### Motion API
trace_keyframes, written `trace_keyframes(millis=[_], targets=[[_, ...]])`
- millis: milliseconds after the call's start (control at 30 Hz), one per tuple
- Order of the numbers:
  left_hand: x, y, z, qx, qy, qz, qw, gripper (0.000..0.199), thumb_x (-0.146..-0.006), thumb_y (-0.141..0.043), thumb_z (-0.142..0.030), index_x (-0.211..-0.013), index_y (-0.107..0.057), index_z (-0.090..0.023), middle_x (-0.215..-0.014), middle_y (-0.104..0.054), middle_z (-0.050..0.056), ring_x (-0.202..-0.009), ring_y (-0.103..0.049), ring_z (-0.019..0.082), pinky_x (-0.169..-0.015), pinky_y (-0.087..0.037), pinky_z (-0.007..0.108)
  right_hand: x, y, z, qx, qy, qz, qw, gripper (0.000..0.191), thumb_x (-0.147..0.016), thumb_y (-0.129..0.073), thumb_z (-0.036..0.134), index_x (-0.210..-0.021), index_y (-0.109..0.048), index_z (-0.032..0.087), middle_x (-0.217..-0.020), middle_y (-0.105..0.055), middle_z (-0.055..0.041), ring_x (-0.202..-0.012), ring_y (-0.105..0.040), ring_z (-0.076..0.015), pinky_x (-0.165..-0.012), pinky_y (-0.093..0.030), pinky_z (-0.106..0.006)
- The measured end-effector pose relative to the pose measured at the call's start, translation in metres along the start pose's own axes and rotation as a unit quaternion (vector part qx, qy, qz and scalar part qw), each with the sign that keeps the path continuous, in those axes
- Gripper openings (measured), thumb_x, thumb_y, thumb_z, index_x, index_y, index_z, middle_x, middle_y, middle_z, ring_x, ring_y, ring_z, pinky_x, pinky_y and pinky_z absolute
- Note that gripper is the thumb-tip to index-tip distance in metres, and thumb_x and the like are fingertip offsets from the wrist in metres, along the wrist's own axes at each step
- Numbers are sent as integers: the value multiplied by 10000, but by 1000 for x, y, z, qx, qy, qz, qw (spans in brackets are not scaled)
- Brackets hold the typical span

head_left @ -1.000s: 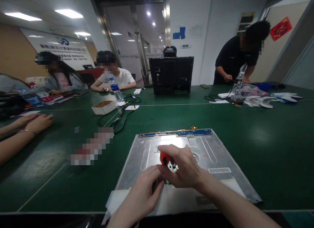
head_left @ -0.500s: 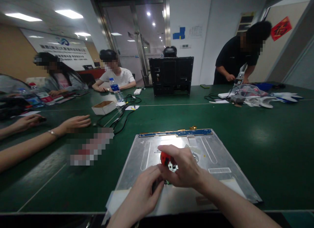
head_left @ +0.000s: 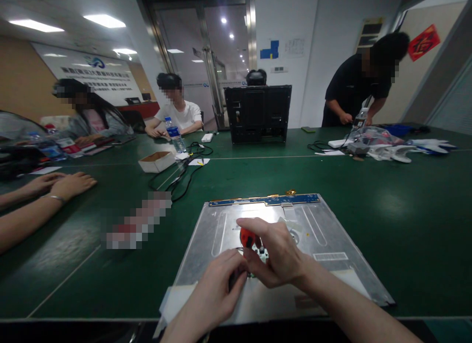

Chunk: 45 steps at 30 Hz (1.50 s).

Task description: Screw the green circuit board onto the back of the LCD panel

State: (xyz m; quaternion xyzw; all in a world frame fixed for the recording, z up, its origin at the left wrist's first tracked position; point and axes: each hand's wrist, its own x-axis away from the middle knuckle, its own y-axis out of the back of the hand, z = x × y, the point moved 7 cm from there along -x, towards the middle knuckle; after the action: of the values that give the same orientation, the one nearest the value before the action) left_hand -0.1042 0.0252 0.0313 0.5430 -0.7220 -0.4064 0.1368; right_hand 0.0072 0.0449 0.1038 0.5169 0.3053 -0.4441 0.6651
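Observation:
A silver metal panel (head_left: 228, 220) lies in front of me, with a blue circuit strip (head_left: 295, 200) along its far edge. My right hand (head_left: 278, 252) is closed around a red and black tool handle (head_left: 247, 237), held upright over the panel's middle. Under the fingers part of a small green circuit board (head_left: 262, 253) shows. My left hand (head_left: 224, 279) rests on the panel just left of the tool, fingers curled together by the board; what they pinch is hidden. The tool's tip is also hidden.
Across the green table (head_left: 258, 173) stands a black monitor frame (head_left: 258, 114). Cables, a white open box (head_left: 157, 162) and a bottle (head_left: 174, 135) are at the left. A person's hands (head_left: 72, 185) rest nearer left. Plastic-wrapped items (head_left: 372, 139) lie at the far right.
The other person's hand at the left has drawn back leftward onto their other hand. The red handle and my right fingers have shifted very slightly. My left hand stays in place.

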Motion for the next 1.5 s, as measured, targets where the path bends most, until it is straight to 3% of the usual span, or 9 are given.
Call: trace_keyframes(millis=[733, 1133, 1500], targets=[[1, 0, 2, 5, 5, -5, 1000, 149, -827, -467, -99, -822, -590, -184, -832, -654, 44, -744, -606, 196, -681, -486, 292, 0, -2, -2, 34, -7, -7, 999, 429, -880, -474, 244, -1292, -365, 198, -739, -569, 16, -571, -504, -121, -491, -415, -230], [1, -2, 4, -10, 4, 1, 1000, 149, -820, -448, -96, -800, -566, -185, -813, -631, 37, -758, -594, 195, -678, -461, 286, 0, 0, -2, 12, -13, -10, 1000, 484, -840, -458, 160, -1310, -345, 185, -773, -567, -2, -589, -518, -122, -502, -435, -225], [2, 0, 2, -8, 8, -16, 1000, 145, -834, -455, -112, -788, -573, -181, -800, -648, 46, -738, -600, 201, -668, -467, 294, 1, -1, -2, 39, -9, -21, 999, 370, -907, -497, 291, -1248, -388, 201, -720, -568, 22, -552, -500, -117, -469, -396, -225]])
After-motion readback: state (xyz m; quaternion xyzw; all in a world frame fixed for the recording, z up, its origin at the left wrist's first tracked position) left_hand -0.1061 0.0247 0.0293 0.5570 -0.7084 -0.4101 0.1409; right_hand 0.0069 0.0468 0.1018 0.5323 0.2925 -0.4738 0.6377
